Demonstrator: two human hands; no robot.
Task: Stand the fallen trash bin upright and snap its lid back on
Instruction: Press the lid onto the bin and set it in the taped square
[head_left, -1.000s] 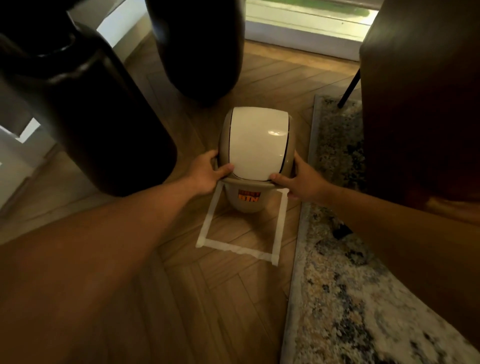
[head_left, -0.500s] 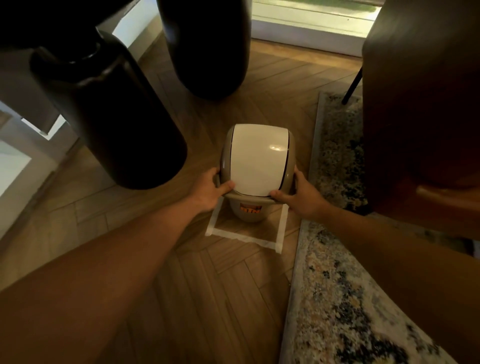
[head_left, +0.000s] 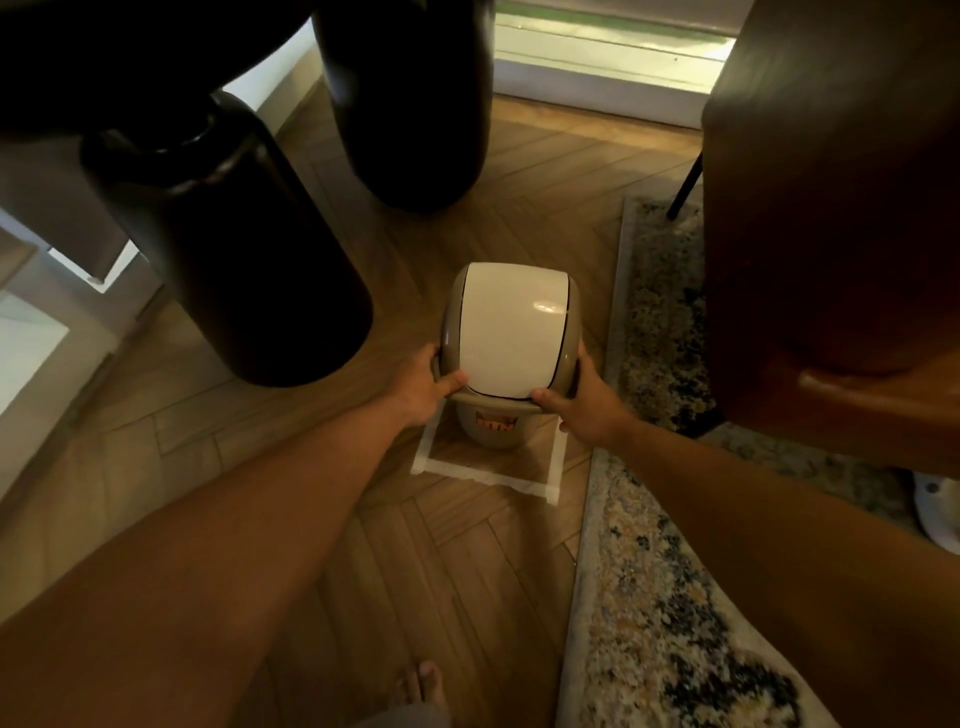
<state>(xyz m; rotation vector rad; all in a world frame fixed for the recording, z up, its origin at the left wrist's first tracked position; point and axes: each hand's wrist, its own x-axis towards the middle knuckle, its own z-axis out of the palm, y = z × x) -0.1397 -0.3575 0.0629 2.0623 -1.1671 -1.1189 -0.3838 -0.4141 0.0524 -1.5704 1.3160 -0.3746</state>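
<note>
A small beige trash bin (head_left: 492, 431) with an orange label stands upright on the wood floor inside a square of white tape (head_left: 488, 475). Its lid (head_left: 511, 325), a beige frame with a white swing flap, sits on top of the bin. My left hand (head_left: 427, 387) grips the lid's left rim, thumb on the front edge. At the lid's right rim, my right hand (head_left: 584, 408) holds on with its thumb at the front corner. Both arms reach in from the bottom of the view.
Two big dark rounded table legs (head_left: 244, 249) (head_left: 415, 104) stand close to the left and behind the bin. A patterned rug (head_left: 649, 597) lies along the right, with a brown chair (head_left: 831, 208) over it. My bare toes (head_left: 421, 686) show at the bottom.
The view has pulled back and risen, so the bin appears lower and smaller. Both hands stay on the lid's sides; the bin has not visibly shifted within the tape square.
</note>
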